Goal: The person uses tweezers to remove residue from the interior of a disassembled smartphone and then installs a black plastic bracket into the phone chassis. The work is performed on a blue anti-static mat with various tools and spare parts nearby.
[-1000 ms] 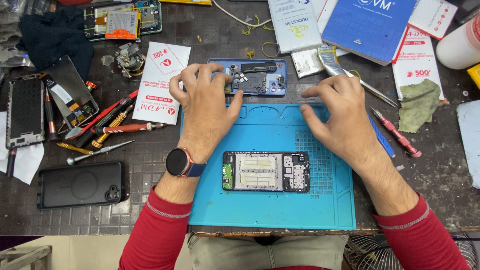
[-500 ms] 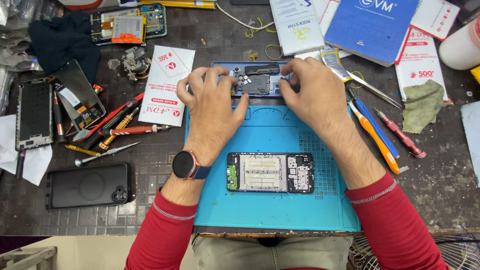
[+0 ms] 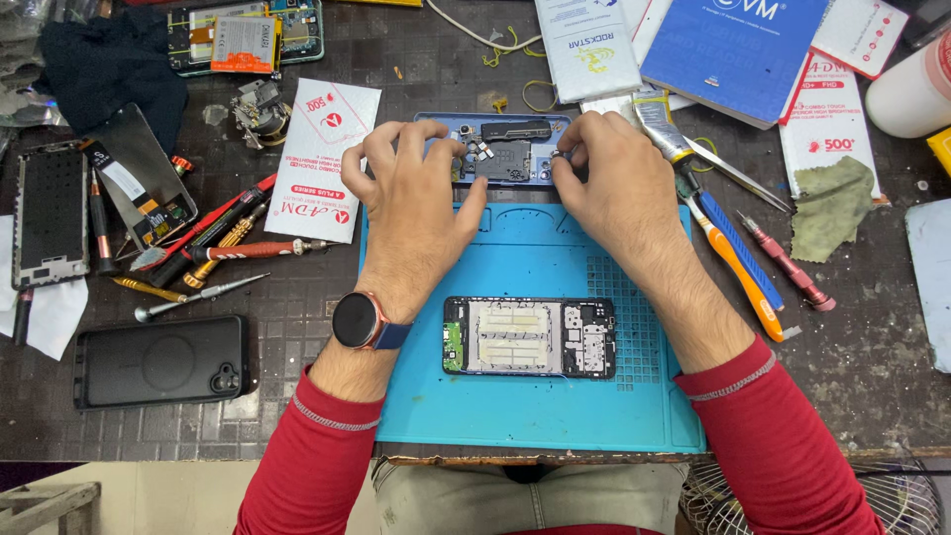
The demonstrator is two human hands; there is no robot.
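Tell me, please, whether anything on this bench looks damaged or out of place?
Nothing looks spilled. The opened phone lies square on the blue mat. Both hands rest on a phone frame at the mat's far edge. Screwdrivers lie scattered left.

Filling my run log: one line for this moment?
left hand: on blue phone shell | right hand: on shell | opened phone: on blue mat

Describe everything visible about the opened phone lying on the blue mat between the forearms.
The opened phone lies flat and lengthwise across the blue mat, back cover off. A dark frame surrounds pale, silvery metal plates in the middle; a small green board sits at its left end, and darker circuitry with shields fills the right end. Nothing touches it: the left hand and right hand work farther up at a blue tray of small parts.
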